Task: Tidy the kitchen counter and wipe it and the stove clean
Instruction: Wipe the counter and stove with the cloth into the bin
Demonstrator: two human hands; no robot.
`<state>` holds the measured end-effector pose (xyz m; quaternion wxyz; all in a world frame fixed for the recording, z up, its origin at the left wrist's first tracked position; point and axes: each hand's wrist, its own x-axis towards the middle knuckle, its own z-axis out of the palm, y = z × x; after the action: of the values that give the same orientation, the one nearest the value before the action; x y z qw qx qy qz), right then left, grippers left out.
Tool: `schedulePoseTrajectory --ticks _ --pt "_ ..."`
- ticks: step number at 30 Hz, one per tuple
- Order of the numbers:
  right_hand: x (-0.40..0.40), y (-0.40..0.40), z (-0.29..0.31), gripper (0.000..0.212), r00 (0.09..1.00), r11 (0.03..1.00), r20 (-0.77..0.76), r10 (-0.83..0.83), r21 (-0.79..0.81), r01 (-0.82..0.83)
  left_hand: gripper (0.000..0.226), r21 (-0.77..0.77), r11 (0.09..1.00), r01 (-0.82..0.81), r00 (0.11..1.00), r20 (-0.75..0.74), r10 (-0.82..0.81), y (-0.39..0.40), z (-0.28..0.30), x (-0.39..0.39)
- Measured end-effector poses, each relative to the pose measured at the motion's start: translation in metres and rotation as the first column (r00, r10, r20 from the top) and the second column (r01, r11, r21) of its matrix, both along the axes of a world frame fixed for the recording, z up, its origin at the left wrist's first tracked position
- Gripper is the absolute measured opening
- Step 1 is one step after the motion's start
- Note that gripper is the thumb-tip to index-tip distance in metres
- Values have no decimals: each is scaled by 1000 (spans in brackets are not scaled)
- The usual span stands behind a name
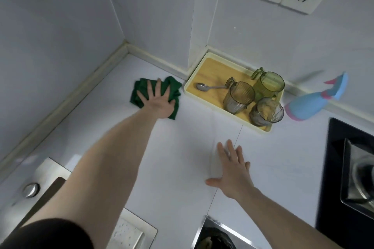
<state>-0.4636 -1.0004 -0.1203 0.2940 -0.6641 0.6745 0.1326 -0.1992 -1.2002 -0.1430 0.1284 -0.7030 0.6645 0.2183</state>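
Left hand (156, 100) presses flat, fingers spread, on a cloth (141, 91) near the counter's (182, 157) back corner; right hand (232, 170) rests flat, spread, mid-counter.

1. The green cloth (155, 95) lies crumpled and flat on the white counter (182, 147), near the back corner, just left of the tray.
2. The counter is pale and glossy, with a thin seam across it.
3. The black stove (348, 168) sits at the counter's right edge.

The white counter (182, 147) holds a green cloth (174, 89) at upper centre, a tray (204, 75) right of it, and a blue spray bottle (309, 105) far right.
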Motion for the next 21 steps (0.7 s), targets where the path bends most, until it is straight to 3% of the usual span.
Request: schedulePoseTrajectory --ticks 8,14,17,21 --pt "-1 0 1 125 1000 1000 -6 17 -1 -17 68 -78 985 153 988 7 -153 75 -7 -41" --pt "-25 11 7 124 995 998 100 -28 -57 34 70 -75 908 413 910 -5 -414 153 -12 -90" --pt "-49 22 13 124 989 990 107 -105 -81 114 70 -64 900 431 901 -21 -433 155 -8 -123" --pt "-63 34 10 128 978 977 1 -208 -40 208 68 -55 907 418 907 -28 -420 129 -1 -145"
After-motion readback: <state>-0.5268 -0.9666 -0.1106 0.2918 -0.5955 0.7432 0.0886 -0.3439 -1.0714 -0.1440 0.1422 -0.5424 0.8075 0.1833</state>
